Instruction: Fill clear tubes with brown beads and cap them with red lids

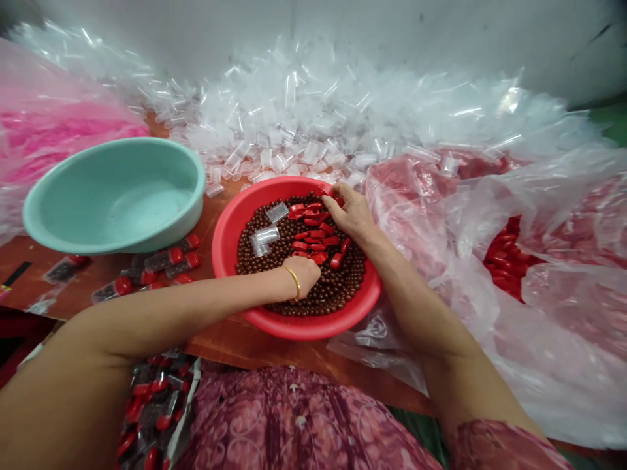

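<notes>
A red basin (230,241) on the wooden table holds many small brown beads (337,287), several red caps (313,235) and two clear plastic tubes (267,236). My left hand (304,273), with a gold bangle at the wrist, rests curled on the beads near the basin's front; its fingers are tucked under and hidden. My right hand (350,212) reaches into the basin's far right side, fingers bent and pinching among the red caps.
An empty teal basin (117,196) stands at the left. Filled tubes with red caps (171,260) lie beside it and on my lap (151,405). A heap of clear tubes (318,111) fills the back. A bag of red caps (507,258) lies right.
</notes>
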